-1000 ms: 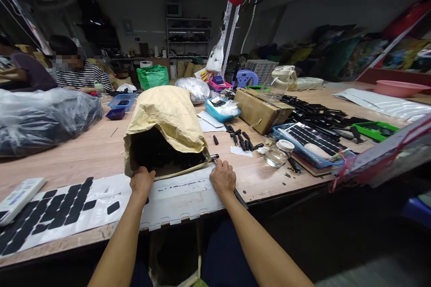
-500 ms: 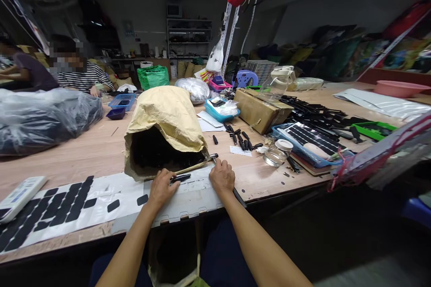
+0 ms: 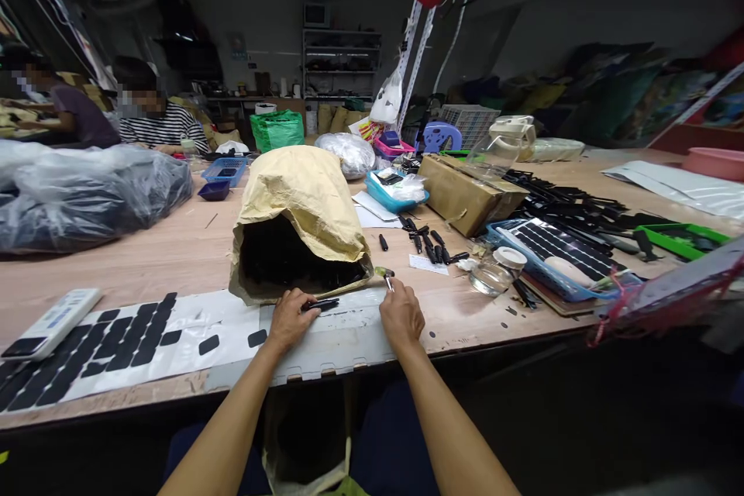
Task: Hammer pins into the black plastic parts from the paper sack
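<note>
Room dim — far wall (image 3: 273, 22) grey, in shadow. Far centre: metal shelving (image 3: 342, 32), boxy screen (image 3: 317, 14) on top; blue plastic chair (image 3: 439, 137) nearer, to the right. Pale wood worktable (image 3: 191, 248) runs left to right. Near-right floor (image 3: 639, 473) — very dark.

Blk pieces (image 3: 326, 304) in my L hand (image 3: 291, 315); tan bag (image 3: 302, 190), 12 o'clk; wht sheet (image 3: 201, 318) w/ blk squares (image 3: 209, 345), 10; green tray (image 3: 674, 250), 2; B&W-striped shirt (image 3: 174, 124), 11.

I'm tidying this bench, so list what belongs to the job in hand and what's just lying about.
Likely in use: black pieces at the left hand, hammer-like tool in the right hand, open paper bag, grey board.
Apparently just lying about: clear jug, purple tray, pink basin.
</note>
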Available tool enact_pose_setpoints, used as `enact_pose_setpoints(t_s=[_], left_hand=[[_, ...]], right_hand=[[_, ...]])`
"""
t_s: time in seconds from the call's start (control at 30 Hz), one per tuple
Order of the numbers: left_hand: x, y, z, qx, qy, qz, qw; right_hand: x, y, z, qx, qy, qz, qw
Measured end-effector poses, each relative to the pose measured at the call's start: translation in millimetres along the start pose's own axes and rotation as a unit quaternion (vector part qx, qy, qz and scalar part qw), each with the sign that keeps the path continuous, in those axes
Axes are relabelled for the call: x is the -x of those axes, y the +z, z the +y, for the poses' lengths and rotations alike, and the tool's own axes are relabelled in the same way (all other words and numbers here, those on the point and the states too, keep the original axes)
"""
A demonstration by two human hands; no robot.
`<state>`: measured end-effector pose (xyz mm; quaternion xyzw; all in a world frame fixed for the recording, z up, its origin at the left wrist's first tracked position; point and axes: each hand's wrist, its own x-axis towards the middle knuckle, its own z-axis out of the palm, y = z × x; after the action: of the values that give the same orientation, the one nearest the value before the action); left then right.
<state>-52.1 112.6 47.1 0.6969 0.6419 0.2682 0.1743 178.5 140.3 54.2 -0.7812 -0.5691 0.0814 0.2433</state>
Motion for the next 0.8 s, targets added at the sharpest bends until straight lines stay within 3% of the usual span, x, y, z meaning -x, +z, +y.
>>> enact_pose_setpoints(t_s=[0.07,0.23,0.5,0.7,0.8], left_hand=[[0.1,0.1,0.3,-0.001,0.001,-0.001,1.000],[1.0,-0.7,1.4,-0.001,0.003,-0.002,1.000],[1.2,0.2,2.1,-0.010,-0.006,-0.007,1.000],[1.1,0.8,1.7,0.001,-0.005,-0.003,1.000],[0.9,0.7,1.7,0.000,-0.011,-0.004,1.000]], right_hand=[[17.1,-4.3,-4.4,-0.090,-0.004,0.022,0.996],[56.5,-5.6,-23.6,-0.246,-0.157,-0.043,0.955],[74.1,11.7,-30.1,-0.237,-0.198,-0.088,0.947],[77.7,10.7,-38.5,-0.233,-0.223,-0.064,0.944],[80.4,12.9,-44.0,-0.230,-0.232,-0.089,0.941]])
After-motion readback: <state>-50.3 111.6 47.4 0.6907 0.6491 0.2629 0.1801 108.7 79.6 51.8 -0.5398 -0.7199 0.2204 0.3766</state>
